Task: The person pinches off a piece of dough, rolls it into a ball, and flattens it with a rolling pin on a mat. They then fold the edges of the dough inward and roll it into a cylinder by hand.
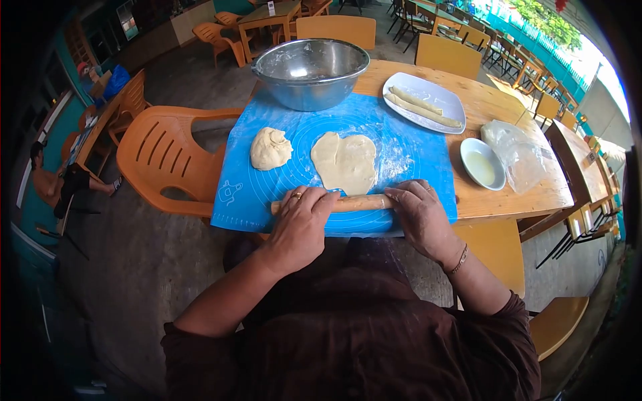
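Observation:
A wooden rolling pin (361,203) lies across the near part of a blue mat (247,194). My left hand (301,224) is closed over the pin's left end, and my right hand (424,217) is closed over its right end. Just beyond the pin, a flattened sheet of dough (344,162) lies on the mat, with white flour scattered to its right. To the left of the sheet sits a rounded lump of dough (270,149).
A steel bowl (309,93) stands at the mat's far edge. On the right are a white plate (414,81) with rolled dough strips, a small bowl of pale liquid (483,167) and a plastic bag (525,164). An orange chair (164,154) stands left; a person (50,180) sits farther left.

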{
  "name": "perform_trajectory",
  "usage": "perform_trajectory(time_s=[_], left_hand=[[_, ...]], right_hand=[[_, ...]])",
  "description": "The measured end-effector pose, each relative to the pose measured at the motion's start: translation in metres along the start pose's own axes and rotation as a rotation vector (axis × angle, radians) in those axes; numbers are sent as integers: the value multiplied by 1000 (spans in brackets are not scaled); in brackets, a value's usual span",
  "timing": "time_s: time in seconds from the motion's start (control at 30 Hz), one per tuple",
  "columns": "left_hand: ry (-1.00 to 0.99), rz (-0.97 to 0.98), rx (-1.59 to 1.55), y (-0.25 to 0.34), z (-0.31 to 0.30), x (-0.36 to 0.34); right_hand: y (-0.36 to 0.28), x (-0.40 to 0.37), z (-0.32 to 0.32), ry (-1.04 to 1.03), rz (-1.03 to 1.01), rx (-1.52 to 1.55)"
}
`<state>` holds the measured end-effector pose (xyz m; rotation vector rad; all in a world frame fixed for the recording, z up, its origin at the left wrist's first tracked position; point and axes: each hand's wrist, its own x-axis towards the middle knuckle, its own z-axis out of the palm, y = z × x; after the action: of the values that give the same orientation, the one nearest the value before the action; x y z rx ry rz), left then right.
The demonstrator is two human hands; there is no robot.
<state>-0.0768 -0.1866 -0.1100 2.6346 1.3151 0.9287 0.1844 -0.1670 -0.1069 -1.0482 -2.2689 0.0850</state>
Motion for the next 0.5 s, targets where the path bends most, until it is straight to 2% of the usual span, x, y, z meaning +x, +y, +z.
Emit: perform_trajectory(time_s=[0.1,0.17,0.27,0.33,0.37,0.4,0.43,0.5], left_hand=[[81,54,-9,-8,-13,29],[116,67,-16,-20,-18,52],[101,75,14,-48,-9,88],[-8,22,-8,-64,1,106],[-2,22,-5,-68,3,112],[-108,-14,-58,-70,5,117],[-217,-51,-113,-73,7,120],[-243,-65,-97,-75,22,113]], right_hand=[[-3,26,-20,-13,5,23],[4,50,-30,90,-33,-73],[42,75,-9,138,-24,45],[65,79,10,144,-5,27],[75,81,15,144,18,14],[75,81,15,144,14,14],[72,76,16,92,80,-20],[65,63,18,-30,201,-74]])
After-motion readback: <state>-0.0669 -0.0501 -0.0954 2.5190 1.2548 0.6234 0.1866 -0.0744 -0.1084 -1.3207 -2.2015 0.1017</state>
